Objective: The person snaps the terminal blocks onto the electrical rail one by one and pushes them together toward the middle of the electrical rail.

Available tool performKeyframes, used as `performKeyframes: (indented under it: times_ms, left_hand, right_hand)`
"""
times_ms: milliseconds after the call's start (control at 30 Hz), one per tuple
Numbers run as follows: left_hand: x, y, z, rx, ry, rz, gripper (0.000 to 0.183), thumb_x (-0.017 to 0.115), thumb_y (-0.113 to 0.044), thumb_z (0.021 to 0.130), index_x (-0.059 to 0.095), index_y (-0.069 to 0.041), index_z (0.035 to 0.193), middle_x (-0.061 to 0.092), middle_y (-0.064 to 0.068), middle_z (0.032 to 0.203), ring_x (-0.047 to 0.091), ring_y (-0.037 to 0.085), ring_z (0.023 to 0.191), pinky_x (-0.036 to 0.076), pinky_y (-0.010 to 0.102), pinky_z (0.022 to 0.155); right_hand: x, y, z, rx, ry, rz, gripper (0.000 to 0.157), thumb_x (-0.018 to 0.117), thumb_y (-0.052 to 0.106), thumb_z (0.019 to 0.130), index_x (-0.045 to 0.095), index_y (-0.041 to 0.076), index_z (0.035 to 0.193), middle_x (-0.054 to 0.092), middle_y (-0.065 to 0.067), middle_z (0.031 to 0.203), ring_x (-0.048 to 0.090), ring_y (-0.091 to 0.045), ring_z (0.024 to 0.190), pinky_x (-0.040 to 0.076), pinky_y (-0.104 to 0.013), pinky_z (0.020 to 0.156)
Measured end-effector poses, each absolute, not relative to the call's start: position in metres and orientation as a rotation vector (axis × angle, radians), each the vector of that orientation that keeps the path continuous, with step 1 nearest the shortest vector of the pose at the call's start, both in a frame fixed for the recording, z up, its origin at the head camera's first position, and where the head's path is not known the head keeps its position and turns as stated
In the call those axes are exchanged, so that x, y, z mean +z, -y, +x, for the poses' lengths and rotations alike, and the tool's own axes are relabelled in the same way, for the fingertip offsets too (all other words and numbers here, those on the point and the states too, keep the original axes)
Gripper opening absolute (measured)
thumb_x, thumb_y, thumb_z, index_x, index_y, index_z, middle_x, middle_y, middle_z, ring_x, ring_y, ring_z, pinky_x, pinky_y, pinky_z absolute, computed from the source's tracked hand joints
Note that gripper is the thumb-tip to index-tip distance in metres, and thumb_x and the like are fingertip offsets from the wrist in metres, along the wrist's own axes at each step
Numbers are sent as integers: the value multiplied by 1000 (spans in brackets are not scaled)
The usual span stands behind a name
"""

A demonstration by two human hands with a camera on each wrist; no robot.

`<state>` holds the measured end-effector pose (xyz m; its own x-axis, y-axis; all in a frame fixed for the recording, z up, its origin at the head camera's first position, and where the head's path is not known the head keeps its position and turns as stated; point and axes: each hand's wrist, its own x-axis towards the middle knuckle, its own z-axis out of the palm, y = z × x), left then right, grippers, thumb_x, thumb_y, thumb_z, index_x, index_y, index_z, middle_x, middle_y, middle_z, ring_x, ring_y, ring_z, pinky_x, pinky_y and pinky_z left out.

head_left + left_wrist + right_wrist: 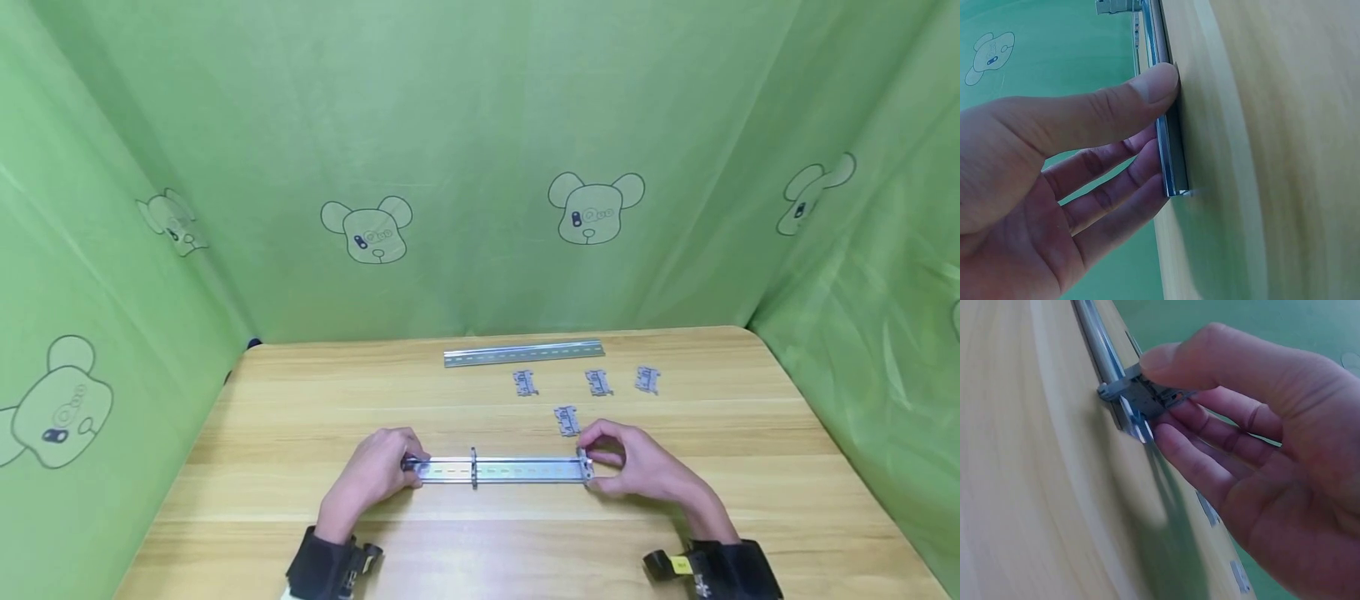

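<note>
A slotted metal DIN rail (528, 471) lies crosswise on the table in front of me. My left hand (378, 467) pinches its left end, the thumb (1159, 82) on the near edge and the fingers at the far side. One grey terminal block (474, 468) sits across the rail, left of its middle. At the right end, my right hand (639, 463) holds another grey terminal block (1144, 397) between thumb and fingers. That block stands upright across the rail, close to the rail's end; whether it is latched cannot be seen.
Several loose grey terminal blocks (567, 421) lie flat beyond the rail, toward the right. Behind them a second DIN rail (523, 354) rests near the back edge of the wooden table (300, 400). Green curtains (480, 167) enclose the back and both sides.
</note>
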<state>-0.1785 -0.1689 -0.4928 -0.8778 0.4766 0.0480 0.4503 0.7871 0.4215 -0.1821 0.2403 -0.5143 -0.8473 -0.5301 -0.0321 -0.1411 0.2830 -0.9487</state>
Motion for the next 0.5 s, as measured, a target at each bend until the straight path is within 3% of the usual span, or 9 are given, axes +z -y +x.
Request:
performKeyframes:
  times_ms: [500]
  left_hand:
    - [-494, 169, -179, 644, -2923, 755, 32, 86, -18, 66, 79, -13, 96, 72, 0, 97, 65, 21, 87, 55, 43, 80]
  right_hand:
    - [-516, -198, -181, -1489, -2385, -636, 53, 83, 0, 67, 60, -1, 115, 61, -18, 120, 62, -30, 110, 53, -36, 95]
